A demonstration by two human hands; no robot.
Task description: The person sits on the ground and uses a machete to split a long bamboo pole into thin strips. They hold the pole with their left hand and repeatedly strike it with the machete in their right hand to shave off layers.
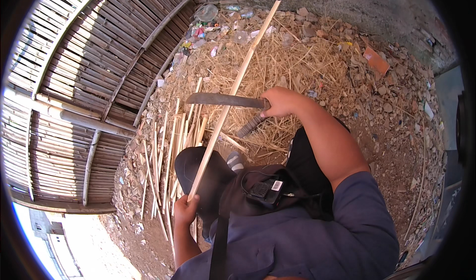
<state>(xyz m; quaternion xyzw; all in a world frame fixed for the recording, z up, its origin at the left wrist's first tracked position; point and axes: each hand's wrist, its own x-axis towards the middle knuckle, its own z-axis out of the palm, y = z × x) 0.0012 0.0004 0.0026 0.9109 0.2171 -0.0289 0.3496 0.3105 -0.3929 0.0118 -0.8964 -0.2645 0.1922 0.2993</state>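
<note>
Head view: left hand gripping lower end of long pale strip, which slants up and away over the straw. Right hand closed around machete; blade crosses strip, contact unclear. More strips on ground, left side.

A small white label is sitting toward the right side of a black boxy device. It is showing dark barcode-like marks, but any lettering is coming out too small to read.
</note>
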